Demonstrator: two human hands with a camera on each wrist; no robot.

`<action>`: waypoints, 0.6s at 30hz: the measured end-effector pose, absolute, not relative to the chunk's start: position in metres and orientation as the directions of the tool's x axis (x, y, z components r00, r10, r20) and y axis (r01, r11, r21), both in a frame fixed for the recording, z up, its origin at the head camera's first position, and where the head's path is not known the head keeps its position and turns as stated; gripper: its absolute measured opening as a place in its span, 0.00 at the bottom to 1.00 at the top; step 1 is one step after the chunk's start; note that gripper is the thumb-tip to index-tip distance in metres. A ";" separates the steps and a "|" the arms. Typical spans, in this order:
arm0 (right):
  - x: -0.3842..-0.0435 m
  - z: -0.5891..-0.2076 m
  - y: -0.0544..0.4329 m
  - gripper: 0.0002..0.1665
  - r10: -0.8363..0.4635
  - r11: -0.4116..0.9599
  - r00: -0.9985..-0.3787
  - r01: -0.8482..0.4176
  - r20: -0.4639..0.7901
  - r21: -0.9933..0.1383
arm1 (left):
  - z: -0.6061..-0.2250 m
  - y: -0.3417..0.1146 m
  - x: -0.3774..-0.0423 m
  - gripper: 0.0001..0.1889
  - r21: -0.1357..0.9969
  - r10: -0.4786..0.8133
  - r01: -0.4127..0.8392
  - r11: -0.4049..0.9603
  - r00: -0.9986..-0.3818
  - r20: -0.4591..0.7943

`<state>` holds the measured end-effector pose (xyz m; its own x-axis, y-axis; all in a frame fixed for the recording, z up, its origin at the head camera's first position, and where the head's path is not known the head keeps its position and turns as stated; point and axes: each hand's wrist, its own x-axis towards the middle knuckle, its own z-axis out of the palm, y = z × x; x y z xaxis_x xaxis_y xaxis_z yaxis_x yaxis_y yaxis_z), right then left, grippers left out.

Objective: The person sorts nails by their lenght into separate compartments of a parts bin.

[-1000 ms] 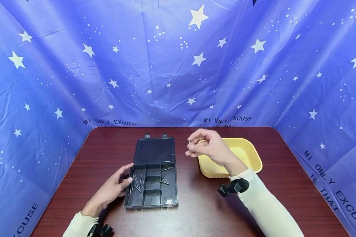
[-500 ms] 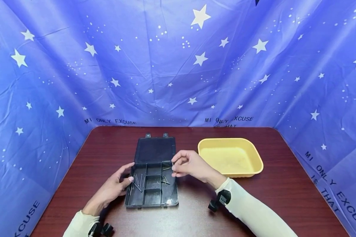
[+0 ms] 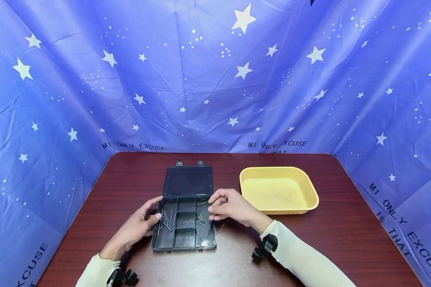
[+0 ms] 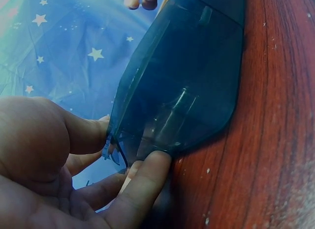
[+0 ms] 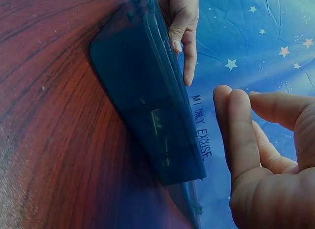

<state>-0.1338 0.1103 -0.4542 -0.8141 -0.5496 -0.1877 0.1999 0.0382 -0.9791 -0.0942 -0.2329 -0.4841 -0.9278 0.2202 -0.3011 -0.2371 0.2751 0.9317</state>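
Note:
A dark see-through compartment box (image 3: 184, 238) lies on the table with its lid (image 3: 188, 181) folded back. My left hand (image 3: 134, 227) grips its left wall, the thumb over the rim and other fingers outside, as the left wrist view also shows. Several long silver nails (image 3: 167, 225) lie in the long left compartment. Shorter brass-coloured nails (image 3: 201, 217) rest in the right-hand compartments. Beside the box's right rim, my right hand (image 3: 233, 209) is held with its fingers loosely bent. Nothing shows between those fingers (image 5: 241, 125) in the right wrist view.
A yellow plastic basin (image 3: 278, 191) stands behind the right hand, to the right of the box. The dark red wooden table (image 3: 125, 175) meets a blue star-printed cloth (image 3: 208, 79) at its back and sides.
My right hand has moved from over the yellow basin left and down to the box's right side. The small nail it pinched is let go into a right-hand compartment. The left hand stays put.

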 end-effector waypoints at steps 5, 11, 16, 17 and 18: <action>-0.134 -0.453 0.109 0.24 -0.544 0.048 -0.819 0.186 -0.182 -0.981 | -0.483 -0.234 -0.094 0.32 0.932 0.224 -0.229 0.282 -0.929 -0.296; -0.143 -0.453 0.104 0.22 -0.461 0.119 -0.876 0.098 -0.142 -0.988 | -0.479 -0.236 -0.102 0.28 0.929 0.232 -0.204 0.309 -0.931 -0.281; -0.153 -0.457 0.098 0.26 -0.339 0.200 -0.933 0.054 -0.121 -0.978 | -0.470 -0.238 -0.118 0.24 0.926 0.202 -0.215 0.312 -0.937 -0.285; -0.154 -0.457 0.097 0.26 -0.313 0.217 -0.942 0.052 -0.120 -0.975 | -0.469 -0.238 -0.122 0.23 0.929 0.202 -0.217 0.301 -0.937 -0.284; -0.156 -0.459 0.095 0.27 -0.290 0.237 -0.950 0.046 -0.116 -0.970 | -0.468 -0.238 -0.127 0.24 0.930 0.198 -0.214 0.299 -0.939 -0.280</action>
